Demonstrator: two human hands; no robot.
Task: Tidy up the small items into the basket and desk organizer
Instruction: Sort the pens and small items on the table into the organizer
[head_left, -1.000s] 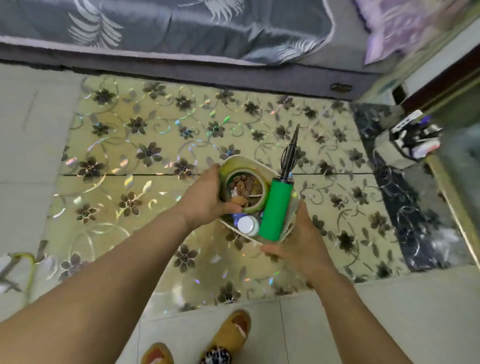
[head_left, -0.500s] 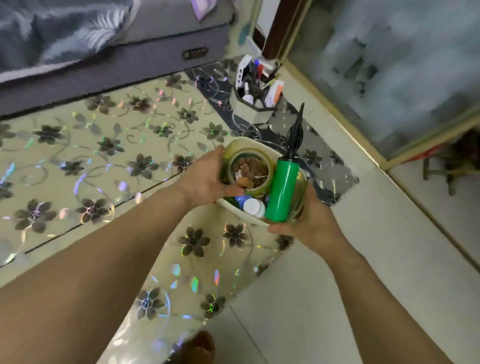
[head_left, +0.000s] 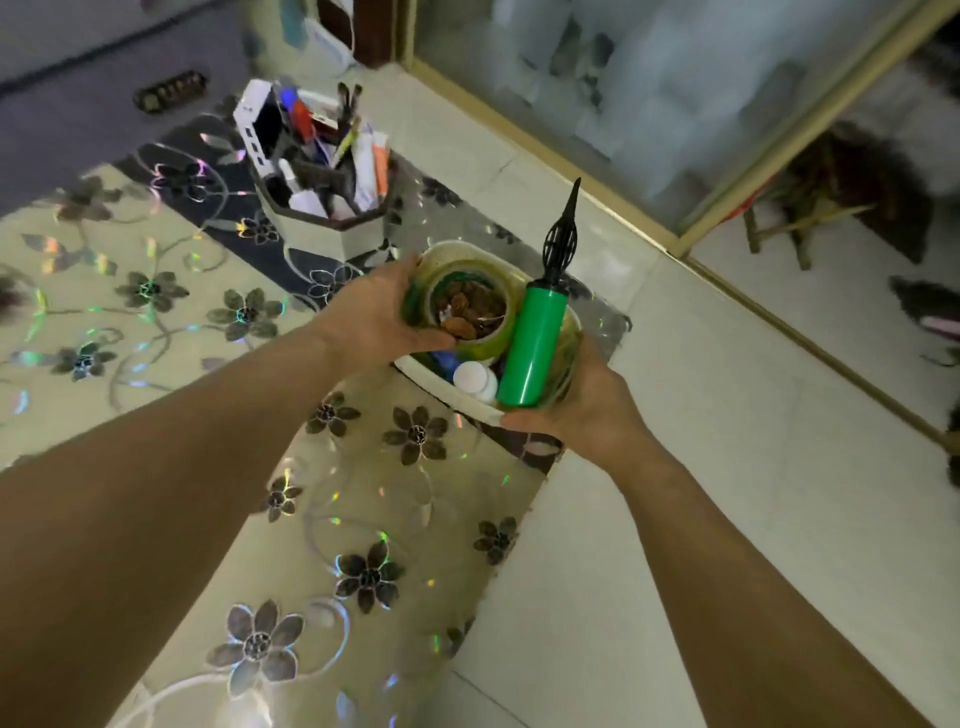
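Gripping opposite sides of the basket (head_left: 447, 397), the left hand (head_left: 371, 317) clasps the far-left rim with its thumb against the tape roll (head_left: 467, 306), and the right hand (head_left: 582, 405) cups the near-right corner, evidently so the load rides level above the mat (head_left: 218, 395). Inside, the green pump (head_left: 532, 345) stands propped with its black nozzle up, beside a white bottle (head_left: 474, 378). Nearby on the mat's dark end stands the full organizer (head_left: 322, 176), suggesting tidying is nearly complete.

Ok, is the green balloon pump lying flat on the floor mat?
No, the green balloon pump stands tilted in the cream plastic basket, which both hands hold above the mat.
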